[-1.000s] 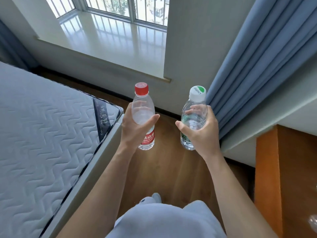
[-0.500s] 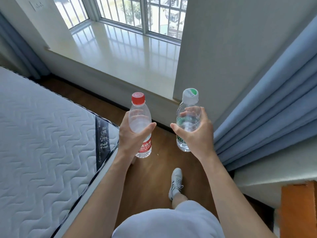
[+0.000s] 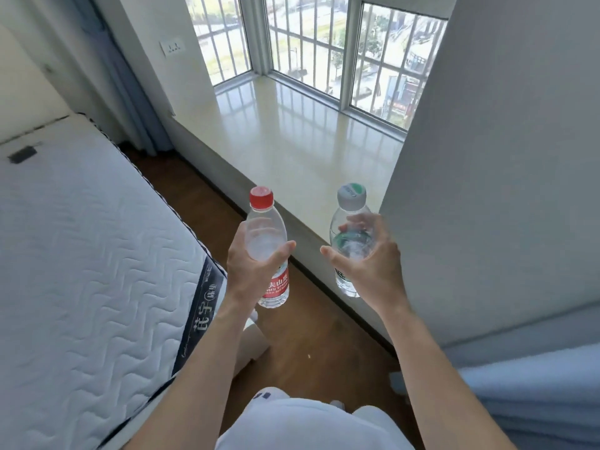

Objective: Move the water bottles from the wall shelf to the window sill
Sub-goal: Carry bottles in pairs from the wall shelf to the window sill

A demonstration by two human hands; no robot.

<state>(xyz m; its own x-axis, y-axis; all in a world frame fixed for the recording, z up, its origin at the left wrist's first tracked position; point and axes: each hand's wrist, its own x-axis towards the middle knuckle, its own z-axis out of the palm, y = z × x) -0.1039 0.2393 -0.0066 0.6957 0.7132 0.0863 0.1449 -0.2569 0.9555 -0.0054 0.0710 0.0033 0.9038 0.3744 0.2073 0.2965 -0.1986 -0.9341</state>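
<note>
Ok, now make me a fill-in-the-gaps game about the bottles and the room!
1. The left hand grips one bottle, whose cap is ____.
2. The right hand grips the other bottle, whose label is ____.
3. The mattress lies on the person's ____ side.
Missing words: red, green, left.
</note>
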